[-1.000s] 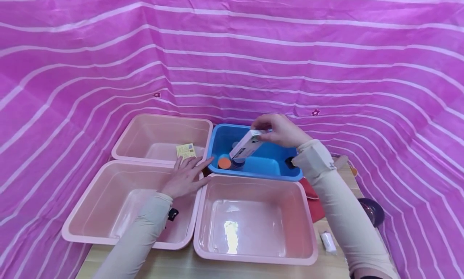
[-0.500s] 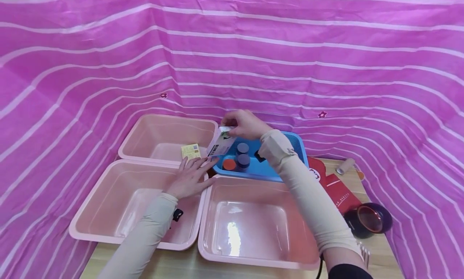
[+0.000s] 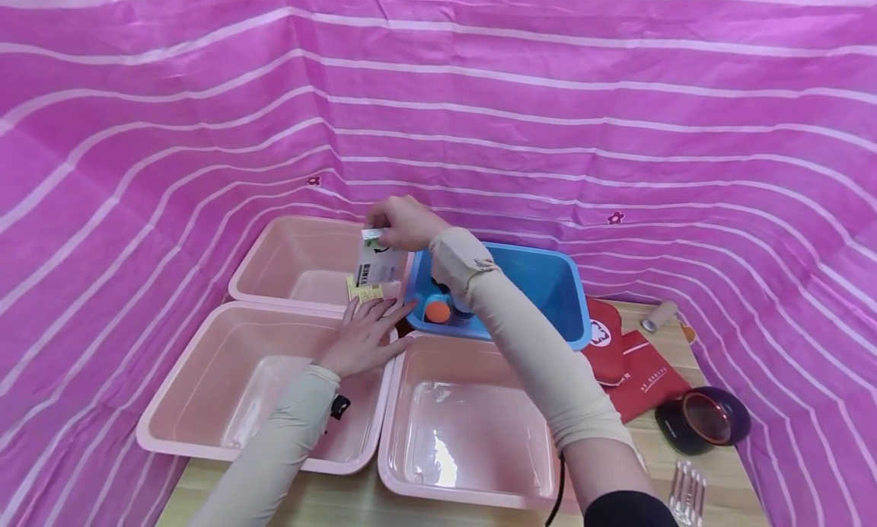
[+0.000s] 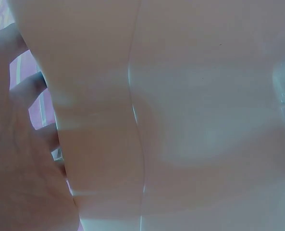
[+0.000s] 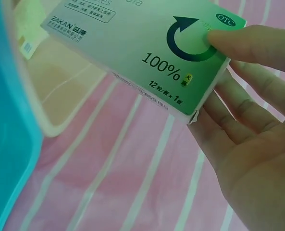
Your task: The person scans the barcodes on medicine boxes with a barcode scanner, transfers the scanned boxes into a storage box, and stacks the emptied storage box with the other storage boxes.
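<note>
My right hand [image 3: 411,224] pinches a white-and-green medicine box [image 5: 132,55] by one end, thumb on its printed face and fingers behind. In the head view the box hangs tilted over the far left pink basin [image 3: 270,253], its lower end overlapping a yellow printed packet [image 3: 363,292] inside. My left hand [image 3: 363,340] rests with spread fingers on the rims where the two left basins meet. The left wrist view shows its fingers at the wall of the near left pink basin [image 4: 204,120].
A blue basin [image 3: 541,283] holds an orange-capped container [image 3: 437,311] and dark-capped ones, partly behind the right arm. Another pink basin [image 3: 473,435] stands in front. To the right lie a red pouch [image 3: 606,359], a red folder [image 3: 647,378], a dark cup [image 3: 712,416] and several forks [image 3: 687,493].
My right hand has carried the medicine box left, from above the blue basin to above the far left pink basin. The left hand stays on the rims.
</note>
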A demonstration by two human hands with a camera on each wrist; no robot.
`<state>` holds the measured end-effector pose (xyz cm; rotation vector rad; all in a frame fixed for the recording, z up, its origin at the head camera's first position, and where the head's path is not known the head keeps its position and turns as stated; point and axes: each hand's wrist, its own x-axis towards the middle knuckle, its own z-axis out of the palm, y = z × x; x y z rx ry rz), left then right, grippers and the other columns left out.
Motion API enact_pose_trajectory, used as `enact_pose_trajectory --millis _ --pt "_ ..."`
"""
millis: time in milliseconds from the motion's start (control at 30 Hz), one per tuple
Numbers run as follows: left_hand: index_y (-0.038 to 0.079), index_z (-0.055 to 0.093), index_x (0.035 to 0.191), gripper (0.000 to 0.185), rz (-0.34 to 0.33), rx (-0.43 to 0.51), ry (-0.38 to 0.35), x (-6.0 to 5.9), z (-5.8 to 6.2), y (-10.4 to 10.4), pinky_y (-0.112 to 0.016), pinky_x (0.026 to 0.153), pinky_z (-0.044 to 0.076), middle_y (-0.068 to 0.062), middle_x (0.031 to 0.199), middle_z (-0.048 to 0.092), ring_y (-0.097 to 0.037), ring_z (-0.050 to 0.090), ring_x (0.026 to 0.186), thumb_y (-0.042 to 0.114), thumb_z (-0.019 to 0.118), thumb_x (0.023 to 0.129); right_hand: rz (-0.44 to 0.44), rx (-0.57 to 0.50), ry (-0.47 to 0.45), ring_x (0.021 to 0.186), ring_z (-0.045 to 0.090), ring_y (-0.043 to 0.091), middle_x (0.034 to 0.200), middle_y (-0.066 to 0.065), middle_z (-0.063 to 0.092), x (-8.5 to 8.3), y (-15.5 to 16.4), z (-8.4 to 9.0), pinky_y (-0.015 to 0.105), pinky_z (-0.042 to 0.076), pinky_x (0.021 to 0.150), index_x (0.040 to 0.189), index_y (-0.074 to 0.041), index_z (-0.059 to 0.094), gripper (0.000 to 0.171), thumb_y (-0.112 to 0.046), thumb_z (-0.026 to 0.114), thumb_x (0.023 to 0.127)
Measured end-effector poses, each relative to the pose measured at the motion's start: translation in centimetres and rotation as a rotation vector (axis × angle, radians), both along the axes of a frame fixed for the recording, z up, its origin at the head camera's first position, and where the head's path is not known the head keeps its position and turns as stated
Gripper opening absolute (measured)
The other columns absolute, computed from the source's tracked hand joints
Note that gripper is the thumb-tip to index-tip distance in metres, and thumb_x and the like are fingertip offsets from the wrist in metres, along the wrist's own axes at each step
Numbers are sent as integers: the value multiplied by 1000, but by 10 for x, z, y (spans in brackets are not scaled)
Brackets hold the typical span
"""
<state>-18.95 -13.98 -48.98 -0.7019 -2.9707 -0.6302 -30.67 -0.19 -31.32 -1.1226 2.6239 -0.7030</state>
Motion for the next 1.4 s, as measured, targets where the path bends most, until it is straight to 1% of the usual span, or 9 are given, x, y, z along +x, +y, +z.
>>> enact_pose_trajectory --millis 133,333,533,600,733,933,1033,1167,1400 --pt "28 43 158 65 -2 13 24 0 0 0 -67 121 15 -15 161 43 -43 36 147 53 59 99 2 22 17 105 68 21 117 11 74 -1 -27 1 30 58 89 117 -3 71 26 1 66 92" --pt "30 43 157 64 -2 5 1 2 -3 3 -69 122 11 -14 160 44 -40 35 148 53 58 100 14 62 52 106 69 19 122 8 73 -1 -60 -11 24 57 86 122 -7 69 29 -1 63 94" --pt "22 57 148 58 -8 13 53 2 -2 7 -67 120 18 -16 151 53 -39 41 141 50 62 97 36 71 110 117 65 19 125 7 71 -1 -69 -18 25 51 101 125 -9 69 30 -5 66 95" --pt "20 59 146 58 -12 13 71 2 0 9 -67 119 20 -17 149 54 -40 42 140 50 62 97 40 70 126 118 64 19 124 7 71 -1 -67 -19 25 49 103 123 -8 69 27 -7 66 96" --pt "22 55 150 61 -12 -15 39 2 2 11 -67 121 16 -15 155 50 -40 38 144 53 59 98 31 51 117 109 66 18 114 7 73 -1 -58 -24 21 50 96 115 -6 71 18 -8 65 97" --pt "19 54 151 63 -23 -38 6 0 4 9 -68 122 13 -15 160 44 -41 30 151 54 58 99 -26 -7 29 97 66 16 105 6 73 3 -39 -38 22 54 88 110 -5 72 14 -9 67 98" --pt "19 54 151 62 -27 -11 27 -1 4 7 -67 122 13 -16 160 44 -41 32 150 51 60 99 -48 7 36 93 64 14 101 4 73 7 -28 -44 25 52 88 111 -8 73 15 -14 68 98" --pt "25 48 155 64 -25 11 45 -2 3 2 -66 121 13 -14 160 45 -40 37 146 52 61 98 -40 36 85 93 64 14 100 2 73 12 -13 -53 30 49 92 110 -10 74 16 -20 70 97" --pt "28 42 158 66 -25 -4 4 0 5 -8 -69 122 9 -14 163 41 -42 33 149 52 59 99 -80 -12 79 94 61 17 103 4 70 26 22 -62 29 55 89 111 -8 72 18 -20 70 98"
